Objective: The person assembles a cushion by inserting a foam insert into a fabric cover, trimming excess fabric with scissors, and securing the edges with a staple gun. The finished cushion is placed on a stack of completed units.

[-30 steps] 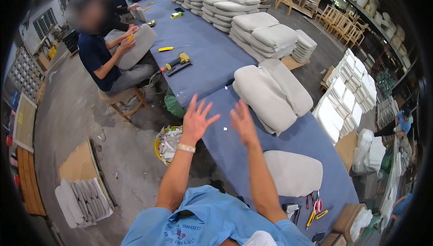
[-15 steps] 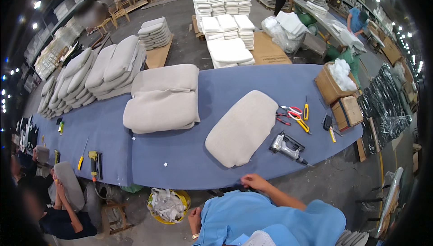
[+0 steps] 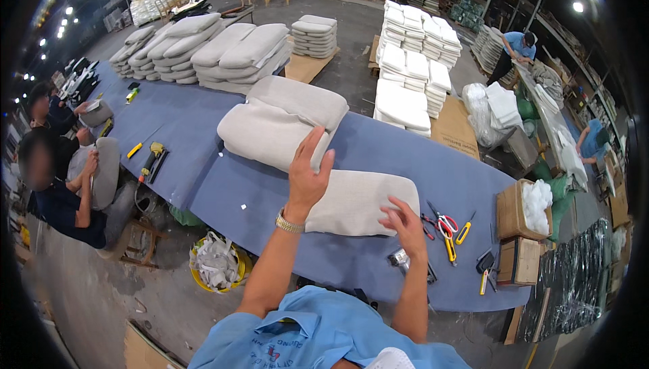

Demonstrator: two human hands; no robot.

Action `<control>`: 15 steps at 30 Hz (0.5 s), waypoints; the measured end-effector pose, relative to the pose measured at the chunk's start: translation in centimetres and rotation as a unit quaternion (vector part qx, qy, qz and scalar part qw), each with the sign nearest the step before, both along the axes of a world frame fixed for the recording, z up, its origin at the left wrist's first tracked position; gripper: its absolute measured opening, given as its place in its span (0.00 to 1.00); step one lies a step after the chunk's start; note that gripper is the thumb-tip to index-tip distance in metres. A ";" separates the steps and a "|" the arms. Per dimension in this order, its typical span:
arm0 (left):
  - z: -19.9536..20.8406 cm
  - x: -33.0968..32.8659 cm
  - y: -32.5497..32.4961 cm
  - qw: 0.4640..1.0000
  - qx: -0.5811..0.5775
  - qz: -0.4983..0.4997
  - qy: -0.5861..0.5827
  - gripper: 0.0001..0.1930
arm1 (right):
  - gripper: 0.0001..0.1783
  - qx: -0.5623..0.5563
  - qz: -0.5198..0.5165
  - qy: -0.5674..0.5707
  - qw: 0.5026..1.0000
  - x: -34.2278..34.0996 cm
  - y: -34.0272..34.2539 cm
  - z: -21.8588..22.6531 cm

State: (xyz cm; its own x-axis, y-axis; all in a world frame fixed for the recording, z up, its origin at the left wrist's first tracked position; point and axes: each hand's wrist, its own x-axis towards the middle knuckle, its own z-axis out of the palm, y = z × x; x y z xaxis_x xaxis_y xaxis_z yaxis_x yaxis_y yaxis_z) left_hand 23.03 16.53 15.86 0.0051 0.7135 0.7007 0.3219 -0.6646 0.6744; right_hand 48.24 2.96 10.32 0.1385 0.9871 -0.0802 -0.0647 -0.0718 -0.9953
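Observation:
A single light grey upholstered cushion (image 3: 362,200) lies flat on the blue-covered table. My left hand (image 3: 309,174) is raised at its left end, fingers stretched and thumb apart, holding nothing; a gold watch (image 3: 289,222) circles that wrist. Over the cushion's right end hovers my right hand (image 3: 403,226), its fingers spread with nothing in them. Whether either hand touches the fabric, I cannot tell. Just behind my left fingertips are stacked grey cushions (image 3: 270,132). A staple gun (image 3: 400,259) is partly hidden by my right forearm.
Right of the cushion lie red-handled scissors (image 3: 446,226), a yellow cutter (image 3: 462,234) and red pliers (image 3: 428,224). Boxes (image 3: 518,261) stand at the table's right end. A yellow bucket of scraps (image 3: 220,264) is on the floor. Co-workers (image 3: 81,186) sit at the left.
Both hands have risen from the table's near edge and my side to over the table beside the single cushion, opening out. The view has turned, shifting the scene.

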 end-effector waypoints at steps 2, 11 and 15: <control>-5.7 0.0 -1.2 0.995 -0.076 0.046 0.032 0.26 | 0.25 -0.038 -0.055 -0.047 0.997 5.3 -4.6 -4.3; -27.4 -6.2 -13.4 0.837 -0.516 0.172 -0.066 0.32 | 0.20 -0.236 -0.251 -0.136 0.929 18.8 -24.8 -18.3; -26.0 -6.4 -9.5 0.871 -0.455 0.183 -0.019 0.34 | 0.19 -0.162 -0.168 -0.144 0.962 20.5 -17.9 -16.8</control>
